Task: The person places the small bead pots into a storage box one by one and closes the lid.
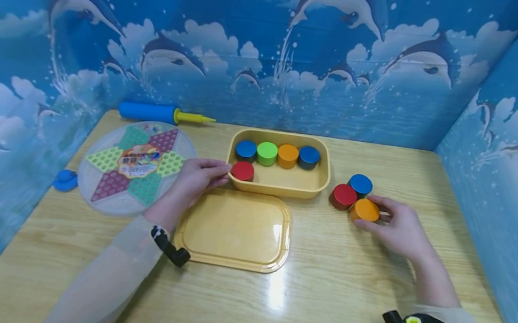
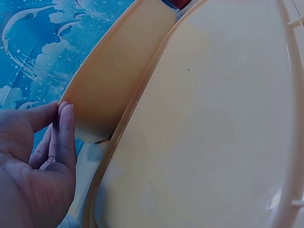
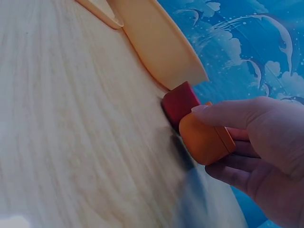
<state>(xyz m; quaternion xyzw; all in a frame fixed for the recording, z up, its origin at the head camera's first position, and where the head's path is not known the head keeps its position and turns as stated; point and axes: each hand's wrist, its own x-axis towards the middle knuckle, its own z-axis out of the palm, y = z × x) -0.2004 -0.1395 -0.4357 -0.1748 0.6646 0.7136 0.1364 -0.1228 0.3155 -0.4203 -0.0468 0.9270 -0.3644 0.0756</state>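
Note:
A yellow plastic box (image 1: 280, 190) holds several round blocks: a blue one (image 1: 246, 150), a green one (image 1: 267, 153), an orange one (image 1: 287, 156), another blue one (image 1: 309, 157), and a red one (image 1: 242, 171) at its front left. My left hand (image 1: 199, 175) pinches the box's left end between thumb and fingers, at the rim in the left wrist view. To the right of the box, my right hand (image 1: 396, 226) grips an orange round block (image 1: 364, 210) between thumb and fingers. Close against that block stand a red block (image 1: 344, 197) and a blue block (image 1: 360, 186).
A yellow lid (image 1: 236, 229) lies flat in front of the box. On the left is a round star-patterned game board (image 1: 108, 164), with a blue knob-like piece (image 1: 65, 180) beside it. A blue pump (image 1: 148, 112) with a yellow nozzle lies behind. Dolphin-printed walls (image 1: 263, 49) enclose the table.

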